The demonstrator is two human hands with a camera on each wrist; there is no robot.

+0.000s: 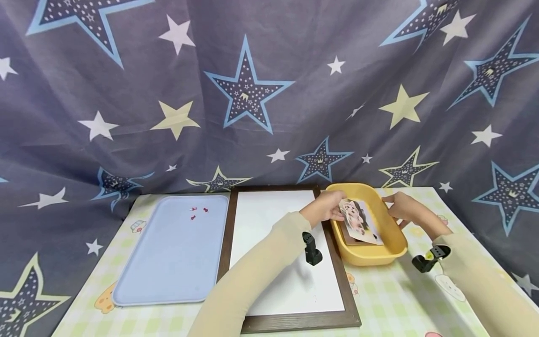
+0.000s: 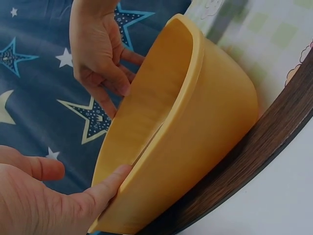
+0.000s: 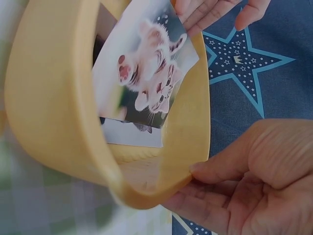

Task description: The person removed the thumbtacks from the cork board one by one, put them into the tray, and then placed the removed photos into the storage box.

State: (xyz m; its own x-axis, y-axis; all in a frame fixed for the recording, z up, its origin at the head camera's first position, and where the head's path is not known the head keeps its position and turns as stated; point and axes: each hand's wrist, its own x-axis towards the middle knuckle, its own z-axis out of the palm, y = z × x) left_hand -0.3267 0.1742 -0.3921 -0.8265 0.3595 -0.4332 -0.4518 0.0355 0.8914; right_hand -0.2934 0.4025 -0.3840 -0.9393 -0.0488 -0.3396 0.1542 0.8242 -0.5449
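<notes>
A yellow plastic basin (image 1: pixel 393 234) stands at the table's right side and holds several photo prints. On top lies a kitten photo (image 3: pixel 149 73), tilted, its upper edge at the fingertips of my left hand (image 1: pixel 326 207), which pinches it there. In the left wrist view one left finger (image 2: pixel 110 183) reaches over the rim while another stands apart. My right hand (image 1: pixel 402 207) grips the basin's far right rim, thumb on the edge and fingers curled below. Another photo (image 3: pixel 132 134) shows partly beneath the kitten photo.
Left of the basin, touching it, lies a whiteboard with a brown wooden frame (image 1: pixel 301 322). A pale blue tray (image 1: pixel 168 262) with a few red pushpins (image 1: pixel 193 217) lies farther left. Behind the checkered tablecloth (image 1: pixel 391 299) hangs a star-patterned curtain (image 1: pixel 252 159).
</notes>
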